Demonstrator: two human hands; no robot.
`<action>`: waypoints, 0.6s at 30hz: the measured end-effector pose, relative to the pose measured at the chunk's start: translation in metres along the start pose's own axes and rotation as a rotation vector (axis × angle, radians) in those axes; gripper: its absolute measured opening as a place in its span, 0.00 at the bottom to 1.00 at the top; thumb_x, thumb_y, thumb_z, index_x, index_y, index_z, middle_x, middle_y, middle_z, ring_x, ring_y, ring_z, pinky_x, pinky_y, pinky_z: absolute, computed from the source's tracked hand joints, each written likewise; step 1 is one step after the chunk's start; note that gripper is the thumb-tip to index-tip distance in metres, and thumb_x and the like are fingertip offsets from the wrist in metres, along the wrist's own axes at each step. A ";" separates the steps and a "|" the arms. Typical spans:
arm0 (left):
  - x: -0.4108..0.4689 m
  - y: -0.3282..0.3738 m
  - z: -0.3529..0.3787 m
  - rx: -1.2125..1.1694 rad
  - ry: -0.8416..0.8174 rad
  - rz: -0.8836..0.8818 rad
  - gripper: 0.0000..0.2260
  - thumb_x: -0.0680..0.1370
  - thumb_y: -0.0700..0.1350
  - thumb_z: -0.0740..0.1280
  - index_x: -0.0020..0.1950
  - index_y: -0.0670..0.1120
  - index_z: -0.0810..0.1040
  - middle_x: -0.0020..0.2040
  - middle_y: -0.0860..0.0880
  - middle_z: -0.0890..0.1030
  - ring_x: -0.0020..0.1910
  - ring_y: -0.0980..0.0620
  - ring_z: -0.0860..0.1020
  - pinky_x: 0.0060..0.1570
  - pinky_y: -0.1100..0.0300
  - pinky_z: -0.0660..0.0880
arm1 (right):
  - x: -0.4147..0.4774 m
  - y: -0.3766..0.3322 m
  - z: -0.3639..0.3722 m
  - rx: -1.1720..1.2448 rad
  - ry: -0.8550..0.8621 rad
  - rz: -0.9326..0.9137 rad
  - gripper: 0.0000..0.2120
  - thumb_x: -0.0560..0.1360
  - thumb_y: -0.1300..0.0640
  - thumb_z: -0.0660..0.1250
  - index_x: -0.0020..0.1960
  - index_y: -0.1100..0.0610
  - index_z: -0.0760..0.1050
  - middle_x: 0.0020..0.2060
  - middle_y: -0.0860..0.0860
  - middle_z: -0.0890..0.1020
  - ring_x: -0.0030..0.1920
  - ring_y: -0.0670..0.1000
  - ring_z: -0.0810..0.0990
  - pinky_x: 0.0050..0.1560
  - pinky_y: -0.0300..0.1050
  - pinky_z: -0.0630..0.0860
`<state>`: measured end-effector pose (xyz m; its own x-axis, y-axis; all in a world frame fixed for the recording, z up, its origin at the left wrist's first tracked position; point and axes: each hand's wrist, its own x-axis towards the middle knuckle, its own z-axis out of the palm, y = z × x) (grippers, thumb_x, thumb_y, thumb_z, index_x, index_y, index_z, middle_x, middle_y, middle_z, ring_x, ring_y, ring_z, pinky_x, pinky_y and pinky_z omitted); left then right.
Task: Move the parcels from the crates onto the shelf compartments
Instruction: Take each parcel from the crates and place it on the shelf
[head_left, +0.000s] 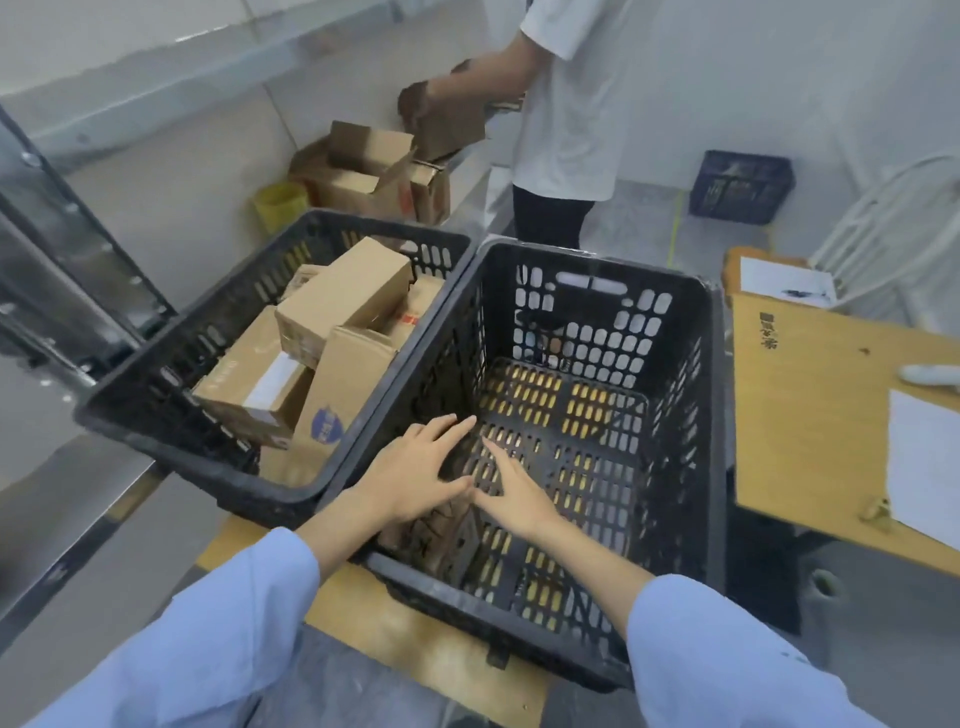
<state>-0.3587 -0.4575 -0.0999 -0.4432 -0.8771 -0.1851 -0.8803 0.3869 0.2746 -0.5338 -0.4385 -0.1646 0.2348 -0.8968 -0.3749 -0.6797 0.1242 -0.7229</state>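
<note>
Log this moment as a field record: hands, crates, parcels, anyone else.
left hand: open, fingers spread, reaching into the right crate
right hand: open, fingers straight, beside the left hand in the same crate
right crate: nearly empty; one brown parcel in its near left corner, under the hands
left crate: several cardboard parcels piled inside
contact: cannot tell whether either hand touches the brown parcel
other person: white T-shirt, handling a cardboard box at the back

You saw dark characters on the board, none readable. The blue badge on a box was blurred too.
</note>
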 end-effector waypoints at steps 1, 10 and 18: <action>0.003 -0.001 0.002 -0.015 -0.024 -0.006 0.34 0.78 0.61 0.63 0.80 0.57 0.50 0.79 0.52 0.56 0.74 0.46 0.61 0.67 0.51 0.69 | 0.002 0.002 0.003 0.025 -0.016 0.007 0.37 0.78 0.35 0.61 0.79 0.41 0.46 0.79 0.48 0.55 0.71 0.55 0.70 0.63 0.53 0.72; 0.017 -0.013 0.017 -0.136 -0.230 -0.070 0.35 0.77 0.60 0.65 0.80 0.56 0.52 0.78 0.50 0.57 0.72 0.42 0.63 0.66 0.48 0.69 | 0.003 0.014 0.018 0.274 -0.041 0.064 0.38 0.77 0.41 0.67 0.80 0.43 0.49 0.75 0.51 0.64 0.74 0.50 0.63 0.65 0.48 0.69; 0.020 -0.012 0.026 -0.217 -0.324 -0.128 0.38 0.75 0.55 0.70 0.80 0.55 0.53 0.75 0.45 0.61 0.68 0.43 0.70 0.63 0.55 0.69 | 0.003 0.028 0.015 0.448 -0.156 0.192 0.36 0.81 0.51 0.64 0.79 0.44 0.45 0.63 0.50 0.71 0.68 0.54 0.70 0.58 0.44 0.66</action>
<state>-0.3615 -0.4721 -0.1318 -0.3931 -0.7660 -0.5087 -0.8911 0.1808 0.4162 -0.5417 -0.4320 -0.1943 0.2592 -0.7704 -0.5826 -0.3642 0.4807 -0.7977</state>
